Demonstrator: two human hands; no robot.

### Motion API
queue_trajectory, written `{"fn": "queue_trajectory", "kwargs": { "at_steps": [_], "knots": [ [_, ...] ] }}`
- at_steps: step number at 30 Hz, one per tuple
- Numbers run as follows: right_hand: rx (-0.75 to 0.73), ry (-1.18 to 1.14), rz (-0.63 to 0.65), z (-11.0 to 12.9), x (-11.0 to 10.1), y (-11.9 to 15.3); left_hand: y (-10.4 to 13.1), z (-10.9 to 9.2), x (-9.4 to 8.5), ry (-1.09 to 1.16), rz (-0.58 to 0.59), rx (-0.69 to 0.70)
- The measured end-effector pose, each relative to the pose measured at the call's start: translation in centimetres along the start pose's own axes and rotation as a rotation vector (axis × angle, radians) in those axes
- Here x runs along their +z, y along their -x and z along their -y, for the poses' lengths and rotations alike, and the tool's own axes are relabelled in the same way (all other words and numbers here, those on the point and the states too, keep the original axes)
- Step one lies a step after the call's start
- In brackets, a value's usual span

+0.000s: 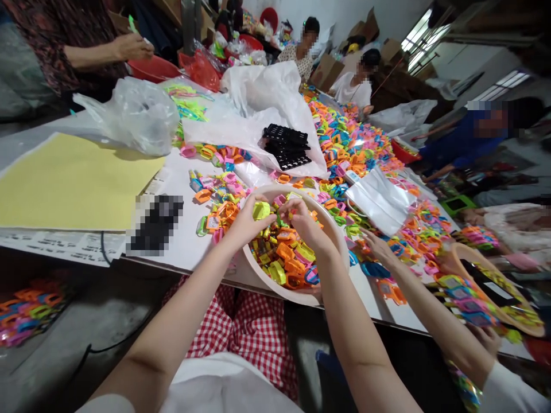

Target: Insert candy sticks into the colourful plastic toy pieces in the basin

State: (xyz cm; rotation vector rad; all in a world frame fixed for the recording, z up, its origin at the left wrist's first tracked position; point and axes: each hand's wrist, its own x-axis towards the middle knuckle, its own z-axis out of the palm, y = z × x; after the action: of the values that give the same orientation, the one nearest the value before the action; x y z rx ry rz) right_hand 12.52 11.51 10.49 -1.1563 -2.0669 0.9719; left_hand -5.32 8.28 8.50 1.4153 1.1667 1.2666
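A pale round basin (342,252) stands at the table's near edge, filled with small colourful plastic pieces (286,252) in orange, yellow, pink and blue. Over its left side, my left hand (246,225) grips a yellow-green plastic piece (260,210) between thumb and fingers. My right hand (303,221) is above the basin's far half, its fingers curled and pinched together. Whatever the right fingers hold is too small and too hidden to name. A short gap separates the two hands.
Loose plastic pieces (353,137) spread behind and right of the basin. A black tray stack (286,146), a white face mask (381,201), a yellow sheet (77,183) and a plastic bag (133,117) lie around. A co-worker's arm (413,281) reaches in from the right; other people sit farther off.
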Motion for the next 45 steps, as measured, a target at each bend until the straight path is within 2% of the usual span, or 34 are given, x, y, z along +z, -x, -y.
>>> {"fn": "queue_trajectory", "kwargs": {
  "at_steps": [3, 5, 13, 22, 33, 41, 45],
  "knots": [
    [0.046, -0.332, 0.088, 0.4, 0.1, 0.1, 0.0, 0.2, 0.4, -0.071, 0.001, -0.027],
    [0.053, -0.42, 0.104, 0.6, 0.2, 0.1, 0.0, 0.3, 0.6, -0.125, 0.005, -0.02],
    [0.008, -0.425, 0.066, 1.1, 0.3, 0.4, -0.2, 0.5, 0.5, -0.105, 0.092, 0.012],
    [0.01, -0.568, -0.153, 0.6, 0.4, -0.1, -0.3, 0.2, 0.7, -0.094, 0.108, 0.033],
    [0.157, -0.938, 0.003, 1.2, 2.0, -1.0, -0.2, 0.9, 0.2, -0.042, 0.16, 0.129],
    [0.226, -0.99, 0.002, 1.6, 2.1, -0.9, 0.0, 0.9, 0.3, 0.003, 0.167, 0.156],
    [0.208, -1.023, 0.018, 1.9, 2.3, -0.8, 0.0, 0.7, 0.2, 0.01, 0.168, 0.174]
  ]
}}
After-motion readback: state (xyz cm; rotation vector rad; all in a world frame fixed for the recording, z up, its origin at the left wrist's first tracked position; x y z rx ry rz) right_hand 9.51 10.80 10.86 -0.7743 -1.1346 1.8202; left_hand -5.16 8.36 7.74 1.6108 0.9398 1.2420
